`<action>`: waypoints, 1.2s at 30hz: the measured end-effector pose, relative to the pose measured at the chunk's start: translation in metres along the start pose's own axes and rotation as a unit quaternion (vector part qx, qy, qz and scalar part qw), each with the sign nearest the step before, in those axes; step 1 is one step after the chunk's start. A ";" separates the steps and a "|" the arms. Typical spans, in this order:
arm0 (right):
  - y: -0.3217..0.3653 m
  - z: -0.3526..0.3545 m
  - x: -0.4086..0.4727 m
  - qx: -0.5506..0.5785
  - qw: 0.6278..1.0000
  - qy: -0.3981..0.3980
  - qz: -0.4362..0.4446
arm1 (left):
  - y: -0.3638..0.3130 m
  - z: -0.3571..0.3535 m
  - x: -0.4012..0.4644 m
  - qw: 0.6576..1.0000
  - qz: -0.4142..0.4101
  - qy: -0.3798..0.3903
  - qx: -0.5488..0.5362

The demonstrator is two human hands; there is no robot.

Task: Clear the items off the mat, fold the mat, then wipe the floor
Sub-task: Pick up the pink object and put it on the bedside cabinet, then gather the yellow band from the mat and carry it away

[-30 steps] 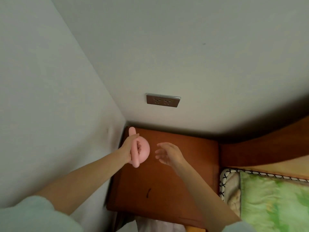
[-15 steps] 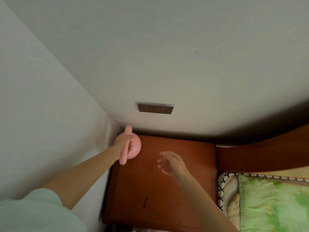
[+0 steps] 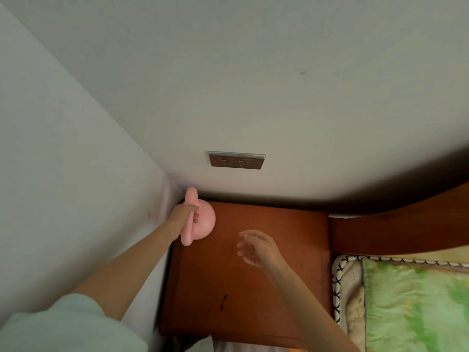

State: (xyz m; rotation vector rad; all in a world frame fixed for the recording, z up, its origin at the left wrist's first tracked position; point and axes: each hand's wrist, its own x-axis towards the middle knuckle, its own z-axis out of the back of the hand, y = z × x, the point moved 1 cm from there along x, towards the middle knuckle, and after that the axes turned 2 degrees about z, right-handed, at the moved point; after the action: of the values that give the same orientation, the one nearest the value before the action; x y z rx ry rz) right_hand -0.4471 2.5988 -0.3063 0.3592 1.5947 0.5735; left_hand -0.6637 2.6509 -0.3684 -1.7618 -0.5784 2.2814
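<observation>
1. A white wall (image 3: 253,72) meets a second wall in the corner on the left.
2. A brown wooden bedside table (image 3: 266,288) stands in that corner, beside a bed with a green pillow (image 3: 416,308).
3. A double wall socket (image 3: 237,160) sits above the table.
4. The pink kettlebell (image 3: 203,221) is at the table's far left corner, its handle gripped by the left hand (image 3: 183,214).
5. The right hand (image 3: 258,247) hovers over the table, fingers relaxed, holding nothing.
</observation>
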 end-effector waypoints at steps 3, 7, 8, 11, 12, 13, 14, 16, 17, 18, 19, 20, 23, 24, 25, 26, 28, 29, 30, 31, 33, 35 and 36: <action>0.003 -0.001 -0.014 0.011 1.000 -0.016 0.019 | -0.002 0.004 -0.014 0.999 -0.024 -0.031 0.023; 0.013 0.005 -0.044 0.046 0.997 -0.023 0.064 | -0.004 0.008 -0.044 0.988 -0.093 -0.103 0.073; 0.016 0.008 -0.055 0.061 0.995 -0.027 0.076 | -0.004 0.009 -0.057 0.985 -0.105 -0.116 0.079; 0.020 0.022 -0.094 0.120 0.986 -0.038 0.114 | -0.008 0.000 -0.118 0.990 -0.123 -0.074 0.010; 0.019 0.028 -0.109 0.136 0.982 -0.041 0.128 | -0.006 -0.005 -0.144 0.988 -0.143 -0.032 -0.044; 0.016 0.035 -0.123 0.153 0.977 -0.043 0.142 | -0.004 -0.008 -0.173 0.982 -0.167 0.012 -0.085; 0.013 0.042 -0.139 0.173 0.971 -0.048 0.157 | 0.000 -0.011 -0.203 0.974 -0.193 0.056 -0.101; 0.003 0.058 -0.170 0.217 0.956 -0.061 0.186 | 0.007 -0.015 -0.252 0.955 -0.243 0.144 -0.088; -0.002 0.068 -0.186 0.242 0.947 -0.071 0.201 | 0.009 -0.017 -0.271 0.944 -0.262 0.184 -0.085; -0.007 0.078 -0.202 0.271 0.935 -0.081 0.213 | 0.011 -0.018 -0.289 0.932 -0.275 0.219 -0.088; -0.013 0.089 -0.218 0.299 0.923 -0.090 0.224 | 0.012 -0.021 -0.305 0.921 -0.284 0.249 -0.095; -0.019 0.101 -0.235 0.322 0.912 -0.101 0.233 | 0.013 -0.024 -0.319 0.913 -0.289 0.269 -0.097; -0.042 0.135 -0.282 0.363 0.884 -0.136 0.260 | 0.021 -0.044 -0.346 0.906 -0.289 0.290 -0.108; -0.051 0.146 -0.296 0.370 0.876 -0.151 0.268 | 0.024 -0.052 -0.352 0.909 -0.281 0.286 -0.118; -0.060 0.156 -0.310 0.377 0.869 -0.165 0.276 | 0.028 -0.061 -0.359 0.913 -0.266 0.281 -0.131; -0.070 0.165 -0.323 0.381 0.862 -0.178 0.281 | 0.033 -0.070 -0.365 0.917 -0.249 0.281 -0.137; -0.093 0.183 -0.347 0.390 0.852 -0.196 0.289 | 0.046 -0.091 -0.384 0.922 -0.233 0.287 -0.115; -0.105 0.190 -0.360 0.394 0.847 -0.202 0.293 | 0.055 -0.102 -0.396 0.922 -0.233 0.294 -0.095; -0.119 0.198 -0.372 0.399 0.841 -0.209 0.298 | 0.065 -0.113 -0.408 0.920 -0.236 0.302 -0.079; -0.133 0.207 -0.384 0.407 0.835 -0.215 0.302 | 0.076 -0.125 -0.420 0.918 -0.240 0.310 -0.064; -0.164 0.224 -0.410 0.424 0.822 -0.230 0.302 | 0.101 -0.147 -0.444 0.913 -0.245 0.325 -0.039; -0.196 0.241 -0.439 0.441 0.807 -0.250 0.304 | 0.128 -0.171 -0.466 0.905 -0.236 0.352 -0.027; -0.214 0.249 -0.452 0.447 0.799 -0.261 0.306 | 0.142 -0.184 -0.477 0.901 -0.230 0.367 -0.019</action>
State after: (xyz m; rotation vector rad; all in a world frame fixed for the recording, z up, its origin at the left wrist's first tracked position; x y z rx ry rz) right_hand -0.1281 2.2118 -0.0594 1.6463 1.0763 0.1057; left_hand -0.3479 2.3712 -0.0471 -2.0352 -0.7620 1.1765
